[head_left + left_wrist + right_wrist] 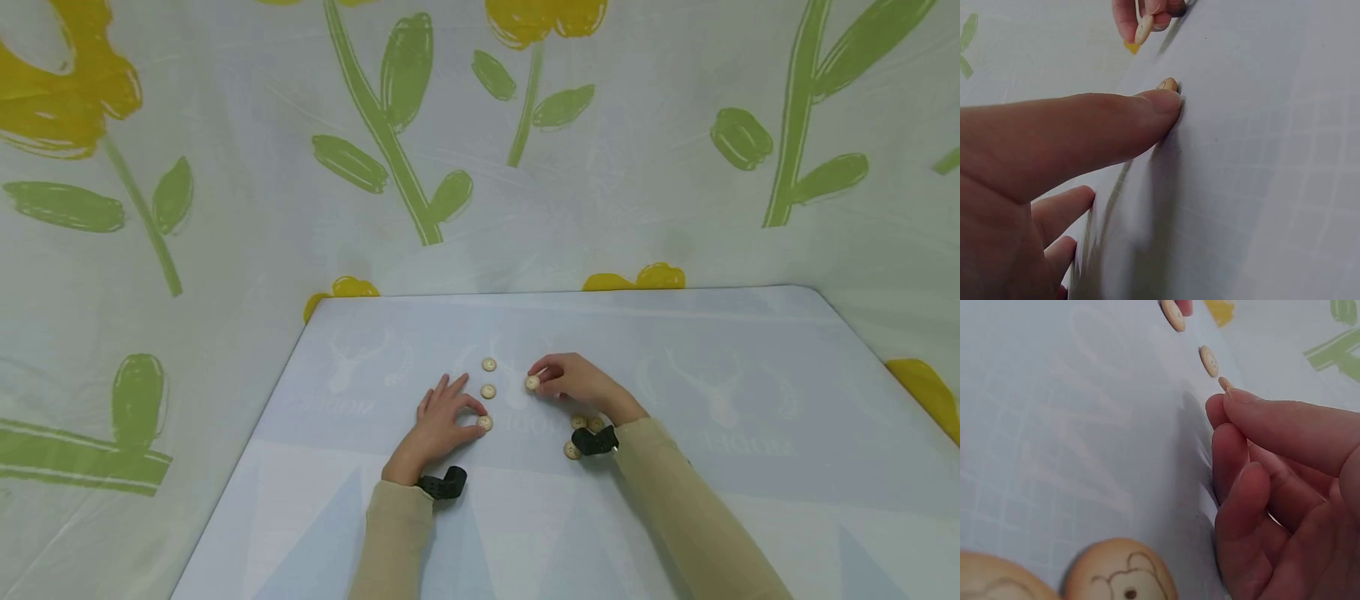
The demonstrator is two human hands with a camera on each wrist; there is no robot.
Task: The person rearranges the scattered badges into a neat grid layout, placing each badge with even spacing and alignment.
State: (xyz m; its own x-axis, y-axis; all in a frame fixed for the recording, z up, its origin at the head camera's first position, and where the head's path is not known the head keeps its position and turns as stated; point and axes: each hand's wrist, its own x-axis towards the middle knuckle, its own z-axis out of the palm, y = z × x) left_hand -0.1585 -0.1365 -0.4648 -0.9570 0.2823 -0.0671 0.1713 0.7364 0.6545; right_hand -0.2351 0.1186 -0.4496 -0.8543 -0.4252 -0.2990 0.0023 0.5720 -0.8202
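Observation:
My right hand (581,382) pinches a small round wooden disc (532,382) between thumb and fingertips; this same disc (1144,29) appears at the top of the left wrist view, tipped on edge. My left hand (444,421) has its thumb and index finger at either side of another disc (485,423) on the table, the other fingers spread. In the left wrist view the thumb (1104,122) covers most of that disc (1170,84). Two more discs, a nearer one (488,391) and a farther one (489,364), lie beyond it in a rough line.
Beneath my right wrist lie several discs (572,450), partly hidden by the black wrist camera (595,440). One disc (1121,572) shows part of a drawn animal face. A pale patterned cloth covers the table (720,475); a flower-print curtain (622,192) hangs behind it.

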